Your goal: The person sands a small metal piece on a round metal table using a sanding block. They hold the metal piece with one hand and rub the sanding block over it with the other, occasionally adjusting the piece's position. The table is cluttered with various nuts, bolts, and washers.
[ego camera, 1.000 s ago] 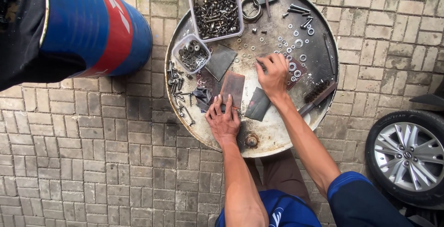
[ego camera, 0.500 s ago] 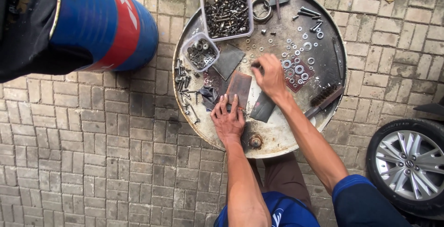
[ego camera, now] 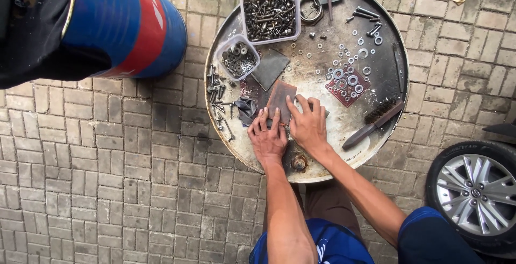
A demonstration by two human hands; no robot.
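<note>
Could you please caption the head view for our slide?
Both hands, left hand and right hand, press a sandpaper sheet on a drum lid.

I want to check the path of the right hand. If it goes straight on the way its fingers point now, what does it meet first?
The right hand points up and slightly left, fingertips already on the brown sheet. Past that sheet, the dark grey sheet probably comes next, then the big tub of bolts. Heights are unclear from above.
</note>
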